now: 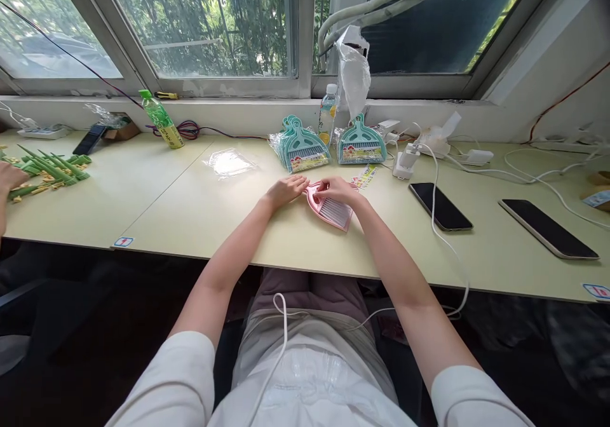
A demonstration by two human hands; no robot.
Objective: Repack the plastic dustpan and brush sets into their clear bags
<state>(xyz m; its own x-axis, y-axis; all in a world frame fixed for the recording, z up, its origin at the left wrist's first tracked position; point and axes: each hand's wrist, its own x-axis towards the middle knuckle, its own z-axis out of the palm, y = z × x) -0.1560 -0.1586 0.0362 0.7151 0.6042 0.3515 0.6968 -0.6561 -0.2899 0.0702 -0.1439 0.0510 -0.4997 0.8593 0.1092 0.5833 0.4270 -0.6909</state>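
A small pink dustpan (313,207) lies on the table in front of me, tilted, with a pink brush with pale bristles (336,211) set in it. My left hand (287,190) is at the handle end of the dustpan, its fingers closed against the edge. From above, my right hand (336,189) pinches the brush near its handle, partly covering it. Behind my hands stand teal dustpan-and-brush sets in clear wrap, a stack on the left (300,146) and another on the right (362,142). Printed label strips (365,176) lie just beyond my right hand.
Clear plastic bags (230,162) lie left of my hands. A green-capped bottle (162,119) leans at the back. Two phones (441,206) and a white charger (406,161) with trailing cables are on the right. Another person's hand (10,178) is beside green pieces (52,169) at far left.
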